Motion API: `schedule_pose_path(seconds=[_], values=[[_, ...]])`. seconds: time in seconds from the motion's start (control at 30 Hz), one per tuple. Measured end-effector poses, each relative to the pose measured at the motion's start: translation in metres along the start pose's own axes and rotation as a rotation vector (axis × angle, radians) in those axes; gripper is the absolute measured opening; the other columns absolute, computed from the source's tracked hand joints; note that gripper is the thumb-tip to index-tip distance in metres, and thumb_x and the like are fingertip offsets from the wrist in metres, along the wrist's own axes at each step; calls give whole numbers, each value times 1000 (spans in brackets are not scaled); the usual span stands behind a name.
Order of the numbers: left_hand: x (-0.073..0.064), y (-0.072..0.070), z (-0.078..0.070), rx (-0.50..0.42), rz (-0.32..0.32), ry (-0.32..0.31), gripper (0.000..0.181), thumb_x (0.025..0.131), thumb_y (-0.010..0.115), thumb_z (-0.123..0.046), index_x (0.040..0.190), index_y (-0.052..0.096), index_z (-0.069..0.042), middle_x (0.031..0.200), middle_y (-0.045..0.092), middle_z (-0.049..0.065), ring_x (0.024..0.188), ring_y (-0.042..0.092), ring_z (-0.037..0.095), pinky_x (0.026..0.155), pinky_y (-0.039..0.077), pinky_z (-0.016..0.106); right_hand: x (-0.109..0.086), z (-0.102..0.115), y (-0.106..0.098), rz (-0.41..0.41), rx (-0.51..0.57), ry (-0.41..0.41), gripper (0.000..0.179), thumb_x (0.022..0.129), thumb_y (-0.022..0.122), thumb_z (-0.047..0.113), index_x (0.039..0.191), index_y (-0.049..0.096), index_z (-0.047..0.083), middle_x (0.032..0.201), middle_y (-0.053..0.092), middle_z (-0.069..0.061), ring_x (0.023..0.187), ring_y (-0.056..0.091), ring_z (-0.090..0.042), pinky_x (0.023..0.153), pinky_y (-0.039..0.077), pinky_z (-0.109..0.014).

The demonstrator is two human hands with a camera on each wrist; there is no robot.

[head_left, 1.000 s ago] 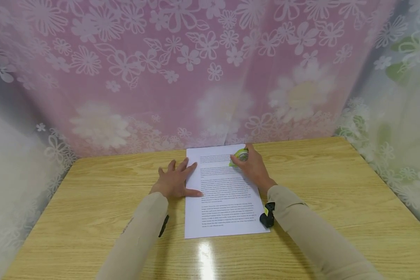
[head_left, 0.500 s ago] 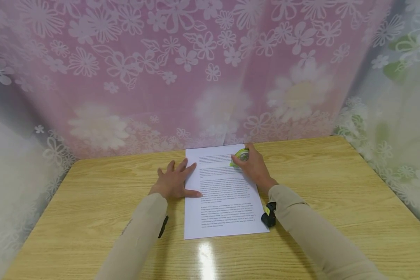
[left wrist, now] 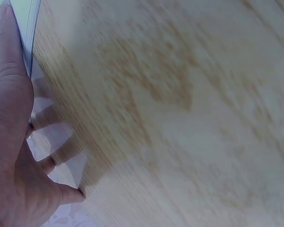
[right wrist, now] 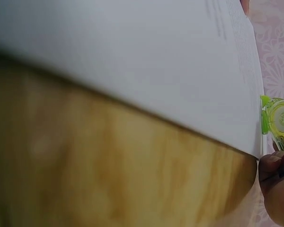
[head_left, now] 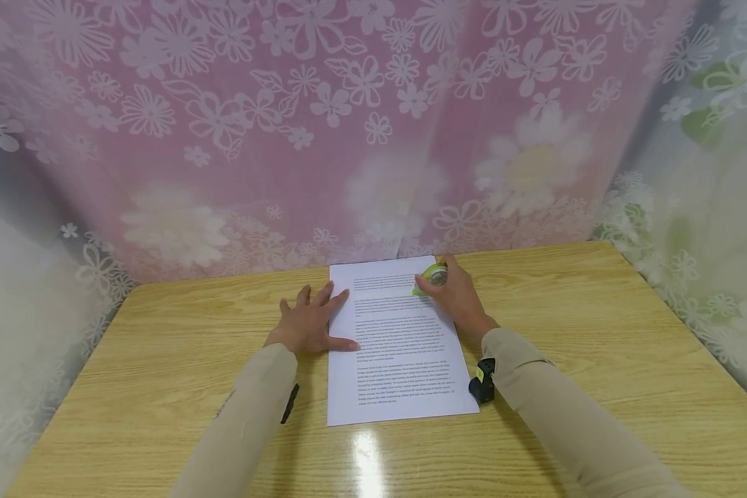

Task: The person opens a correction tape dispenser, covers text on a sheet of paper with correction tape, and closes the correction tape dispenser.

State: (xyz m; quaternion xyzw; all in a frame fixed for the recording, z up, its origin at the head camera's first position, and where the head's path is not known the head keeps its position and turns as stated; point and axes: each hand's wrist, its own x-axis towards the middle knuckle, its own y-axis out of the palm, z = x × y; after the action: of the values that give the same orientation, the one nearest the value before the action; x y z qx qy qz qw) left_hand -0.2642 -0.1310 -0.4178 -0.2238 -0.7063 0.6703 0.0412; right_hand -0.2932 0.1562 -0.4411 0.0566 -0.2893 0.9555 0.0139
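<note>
A stack of printed white paper [head_left: 398, 409] lies on the wooden table, with several sheet edges showing in the left wrist view. My left hand [head_left: 308, 324] rests spread at its left edge, thumb and some fingertips on the top sheet. In my right hand [head_left: 459, 297] I grip a green correction tape [head_left: 432, 277] near the sheet's upper right edge, at the end of the upper text lines. The right wrist view shows its clear case [right wrist: 280, 118] and green tip beside the paper; whether the tip touches the sheet I cannot tell. The holding fingers are partly hidden.
The wooden table [head_left: 187, 373] extends to both sides of the paper. A pink flowered curtain [head_left: 324, 166] hangs along the back edge, with pale flowered cloth [head_left: 716, 228] at the right. Dark wrist straps [head_left: 482, 380] sit on the sleeves.
My right hand has shifted slightly to the right with the correction tape, toward the paper's right edge. The left hand and the paper stay in place.
</note>
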Motion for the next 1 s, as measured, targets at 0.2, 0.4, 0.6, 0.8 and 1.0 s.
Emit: schedule_pose_path(seconds=[0.2, 0.4, 0.6, 0.8, 1.0], values=[[1, 1, 0, 0, -1, -4, 108, 67, 53, -84, 154, 16, -31, 160, 7, 5, 140, 7, 47, 96, 13, 76, 0, -2, -1, 2, -4, -7, 51, 89, 67, 34, 120, 42, 2, 95, 59, -15, 77, 59, -24, 65, 49, -33], [0, 0, 0, 4, 5, -7, 109, 67, 53, -84, 154, 15, -31, 160, 6, 5, 140, 7, 46, 96, 13, 76, 0, -2, -2, 6, 0, 2, 56, 90, 67, 34, 127, 40, 2, 100, 58, -15, 81, 58, -25, 69, 49, -34], [-1, -1, -1, 14, -5, -4, 109, 67, 53, -85, 154, 16, -31, 159, 8, 6, 140, 8, 46, 95, 14, 77, 1, -3, -4, -1, -29, -1, 53, 89, 68, 33, 123, 41, 2, 100, 57, -16, 81, 57, -25, 69, 48, -34], [2, 1, 1, 9, 11, -9, 109, 67, 52, -85, 154, 14, -32, 160, 5, 5, 140, 6, 45, 96, 13, 76, 1, -4, -7, 7, -43, 2, 52, 89, 67, 35, 121, 42, 2, 97, 58, -15, 77, 57, -25, 66, 48, -33], [4, 3, 2, 9, 9, -5, 109, 67, 53, -85, 154, 14, -32, 160, 4, 5, 140, 5, 45, 96, 13, 76, 2, -4, -10, 9, -60, 3, 49, 89, 67, 35, 116, 42, 2, 94, 58, -15, 75, 57, -25, 64, 48, -33]])
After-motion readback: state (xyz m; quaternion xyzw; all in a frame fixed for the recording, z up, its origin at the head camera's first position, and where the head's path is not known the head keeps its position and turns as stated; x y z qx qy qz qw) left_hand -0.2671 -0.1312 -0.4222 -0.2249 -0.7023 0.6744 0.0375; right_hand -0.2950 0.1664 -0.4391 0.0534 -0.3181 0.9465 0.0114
